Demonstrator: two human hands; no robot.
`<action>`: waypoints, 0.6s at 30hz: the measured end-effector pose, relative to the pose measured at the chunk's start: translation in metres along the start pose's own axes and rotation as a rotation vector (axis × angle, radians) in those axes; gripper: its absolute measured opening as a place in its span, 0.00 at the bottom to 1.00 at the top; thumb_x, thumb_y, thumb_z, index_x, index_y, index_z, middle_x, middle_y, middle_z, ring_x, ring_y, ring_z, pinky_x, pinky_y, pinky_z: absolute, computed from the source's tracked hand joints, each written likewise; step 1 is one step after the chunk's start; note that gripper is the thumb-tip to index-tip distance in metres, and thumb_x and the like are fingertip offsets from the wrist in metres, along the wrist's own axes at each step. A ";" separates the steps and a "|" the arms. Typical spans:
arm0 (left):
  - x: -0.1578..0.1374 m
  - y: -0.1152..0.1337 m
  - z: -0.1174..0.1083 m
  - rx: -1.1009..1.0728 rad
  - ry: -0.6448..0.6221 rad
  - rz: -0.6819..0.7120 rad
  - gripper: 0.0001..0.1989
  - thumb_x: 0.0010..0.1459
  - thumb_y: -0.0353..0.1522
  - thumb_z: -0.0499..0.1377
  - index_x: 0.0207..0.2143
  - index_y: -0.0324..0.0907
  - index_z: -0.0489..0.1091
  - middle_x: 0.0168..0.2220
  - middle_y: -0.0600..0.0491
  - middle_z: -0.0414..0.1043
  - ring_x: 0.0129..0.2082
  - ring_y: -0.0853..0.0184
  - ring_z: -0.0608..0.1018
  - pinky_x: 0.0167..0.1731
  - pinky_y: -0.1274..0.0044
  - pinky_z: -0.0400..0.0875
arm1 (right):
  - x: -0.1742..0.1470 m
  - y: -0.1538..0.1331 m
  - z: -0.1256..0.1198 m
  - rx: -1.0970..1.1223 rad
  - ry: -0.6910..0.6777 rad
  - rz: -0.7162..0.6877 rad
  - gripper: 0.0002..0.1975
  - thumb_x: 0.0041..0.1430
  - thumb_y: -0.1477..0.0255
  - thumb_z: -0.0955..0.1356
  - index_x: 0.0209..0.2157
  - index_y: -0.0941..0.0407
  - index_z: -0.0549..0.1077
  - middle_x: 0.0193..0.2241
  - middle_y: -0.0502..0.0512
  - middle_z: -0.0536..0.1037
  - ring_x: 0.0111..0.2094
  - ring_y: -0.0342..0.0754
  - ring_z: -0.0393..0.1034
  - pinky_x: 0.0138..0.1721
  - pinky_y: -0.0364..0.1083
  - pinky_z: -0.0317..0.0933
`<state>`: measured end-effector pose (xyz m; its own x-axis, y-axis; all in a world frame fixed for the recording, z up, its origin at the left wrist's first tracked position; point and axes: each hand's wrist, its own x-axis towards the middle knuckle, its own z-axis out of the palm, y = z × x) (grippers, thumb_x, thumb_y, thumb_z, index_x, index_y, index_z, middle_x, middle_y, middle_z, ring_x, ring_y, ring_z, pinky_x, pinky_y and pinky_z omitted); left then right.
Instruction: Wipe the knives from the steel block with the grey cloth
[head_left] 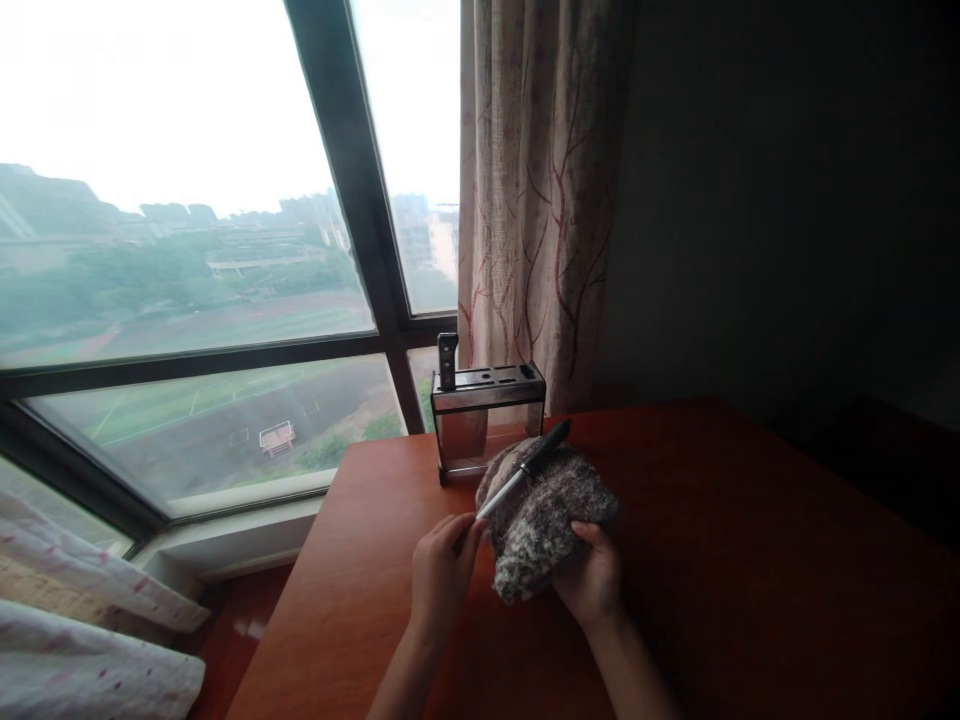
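Observation:
A knife (505,492) with a pale narrow blade and a black handle lies slantwise over a fuzzy grey and white cloth (551,510), handle pointing away to the upper right. At the blade's tip end, the fingers of my left hand (444,565) are pinched closed. My right hand (592,580) grips the bunched cloth from below, its thumb on top and the other fingers hidden beneath. Just behind the cloth stands a knife holder (491,380) with a slotted metal top and see-through sides. One black handle (448,360) sticks up from its left slot.
The reddish-brown wooden table (360,520) spreads under my hands, its left edge running toward the window (187,350). A patterned curtain (540,200) hangs behind the holder. Another light curtain (97,650) is at lower left. The right side is dark.

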<state>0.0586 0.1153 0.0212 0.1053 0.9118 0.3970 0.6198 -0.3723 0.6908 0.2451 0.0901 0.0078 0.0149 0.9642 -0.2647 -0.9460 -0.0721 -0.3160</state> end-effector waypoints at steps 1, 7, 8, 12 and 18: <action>-0.001 0.001 0.000 0.004 0.002 0.007 0.14 0.61 0.38 0.54 0.33 0.41 0.75 0.27 0.51 0.75 0.25 0.66 0.74 0.27 0.78 0.64 | 0.000 0.000 0.000 -0.007 0.007 -0.012 0.13 0.46 0.71 0.69 0.37 0.51 0.77 0.34 0.50 0.82 0.37 0.53 0.76 0.49 0.57 0.66; -0.004 0.011 0.007 -0.113 -0.202 0.097 0.14 0.62 0.38 0.53 0.32 0.40 0.75 0.26 0.51 0.72 0.26 0.68 0.73 0.28 0.79 0.63 | -0.003 -0.005 0.005 -0.017 -0.029 -0.039 0.14 0.51 0.63 0.69 0.40 0.51 0.77 0.40 0.51 0.81 0.44 0.55 0.74 0.48 0.58 0.66; -0.004 0.012 0.008 -0.125 -0.248 0.101 0.15 0.62 0.38 0.53 0.30 0.40 0.74 0.25 0.51 0.72 0.25 0.68 0.72 0.27 0.79 0.63 | -0.004 -0.005 0.005 -0.031 -0.036 -0.033 0.14 0.51 0.62 0.70 0.40 0.51 0.77 0.40 0.52 0.81 0.45 0.56 0.73 0.48 0.58 0.66; -0.003 0.016 0.008 -0.163 -0.333 0.088 0.19 0.63 0.39 0.52 0.24 0.39 0.71 0.21 0.54 0.66 0.23 0.70 0.68 0.25 0.80 0.60 | -0.004 -0.001 0.003 -0.162 -0.035 -0.020 0.18 0.50 0.57 0.71 0.41 0.52 0.76 0.40 0.53 0.81 0.46 0.57 0.73 0.47 0.58 0.67; -0.002 0.012 0.005 -0.182 -0.274 0.072 0.17 0.62 0.38 0.52 0.25 0.38 0.71 0.22 0.54 0.67 0.23 0.70 0.68 0.25 0.80 0.60 | 0.011 0.010 -0.003 -0.474 0.181 -0.309 0.29 0.48 0.54 0.72 0.50 0.51 0.70 0.46 0.51 0.79 0.51 0.55 0.70 0.50 0.52 0.65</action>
<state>0.0692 0.1098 0.0256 0.3644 0.8856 0.2881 0.4565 -0.4395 0.7736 0.2363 0.0995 -0.0009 0.3608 0.9030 -0.2334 -0.6417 0.0588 -0.7647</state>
